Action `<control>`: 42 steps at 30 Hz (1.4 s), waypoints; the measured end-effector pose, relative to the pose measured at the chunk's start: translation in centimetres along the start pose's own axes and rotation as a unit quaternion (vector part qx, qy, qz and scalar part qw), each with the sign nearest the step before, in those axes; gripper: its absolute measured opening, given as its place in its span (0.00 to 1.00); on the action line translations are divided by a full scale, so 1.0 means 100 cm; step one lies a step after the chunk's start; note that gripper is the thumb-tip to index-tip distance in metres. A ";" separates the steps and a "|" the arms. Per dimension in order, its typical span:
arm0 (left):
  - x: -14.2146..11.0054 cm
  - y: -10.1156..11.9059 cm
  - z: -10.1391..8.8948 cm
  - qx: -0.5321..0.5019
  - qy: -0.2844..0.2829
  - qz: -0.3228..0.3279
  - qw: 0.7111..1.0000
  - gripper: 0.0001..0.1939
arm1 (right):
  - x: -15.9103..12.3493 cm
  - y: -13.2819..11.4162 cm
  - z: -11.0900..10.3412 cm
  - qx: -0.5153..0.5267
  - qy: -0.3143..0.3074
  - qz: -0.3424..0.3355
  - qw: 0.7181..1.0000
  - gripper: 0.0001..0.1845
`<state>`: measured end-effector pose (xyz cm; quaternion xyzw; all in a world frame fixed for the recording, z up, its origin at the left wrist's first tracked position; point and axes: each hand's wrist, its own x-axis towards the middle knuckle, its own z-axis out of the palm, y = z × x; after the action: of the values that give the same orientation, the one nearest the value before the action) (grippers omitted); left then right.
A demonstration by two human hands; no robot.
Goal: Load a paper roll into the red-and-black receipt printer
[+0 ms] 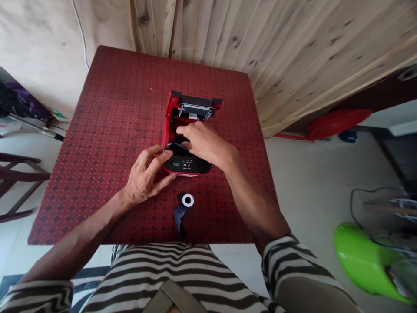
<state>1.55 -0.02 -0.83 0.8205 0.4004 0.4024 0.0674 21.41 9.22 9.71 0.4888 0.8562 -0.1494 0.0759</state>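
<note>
A red and black label printer [187, 165] stands on the table with its lid [195, 104] raised toward the far side. My left hand [146, 174] grips the printer's near left corner, fingers on top and thumb low at the front. My right hand [205, 143] reaches into the open compartment with its fingers bent; what its fingertips hold, if anything, is hidden. A dark bluish strip [177, 146] shows at the compartment's front edge, between the two hands. Closer to me lies a small roll [188, 200] with a white core, and a loose dark tail trails from it toward the table's edge.
The table [107, 130] has a red patterned cover. Wood planks [221, 34] rise behind it. Dark wooden furniture [19, 174] stands at left. On the right floor are a green plastic object [361, 261], cables and a red round object [339, 122].
</note>
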 end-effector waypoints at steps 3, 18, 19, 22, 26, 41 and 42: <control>0.001 0.001 -0.001 0.000 0.000 -0.001 1.000 0.35 | 0.001 0.001 0.002 0.020 -0.001 0.004 1.000 0.12; 0.027 -0.001 -0.036 -0.055 0.033 -0.043 0.997 0.29 | -0.062 0.011 0.035 0.153 0.274 -0.139 0.939 0.13; 0.038 -0.002 -0.041 -0.044 0.036 -0.041 0.998 0.27 | -0.061 0.009 0.040 0.129 0.295 -0.132 0.938 0.08; 0.082 -0.009 -0.050 -0.003 0.043 -0.019 0.999 0.27 | -0.059 0.005 0.051 0.078 0.352 -0.124 0.925 0.12; 0.139 -0.024 -0.038 0.015 0.001 -0.002 1.000 0.33 | -0.065 0.006 0.059 0.056 0.414 -0.121 0.900 0.14; 0.077 -0.014 -0.034 -0.044 -0.130 0.075 0.988 0.20 | -0.080 -0.002 0.078 0.038 0.430 -0.094 0.897 0.13; 0.074 -0.016 -0.032 -0.042 -0.129 0.086 0.987 0.21 | -0.080 -0.003 0.078 0.036 0.430 -0.093 0.897 0.13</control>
<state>0.93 5.63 5.13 0.8935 0.2986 0.3140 0.1179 25.12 0.03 4.57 0.4257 0.8411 0.0377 -0.3315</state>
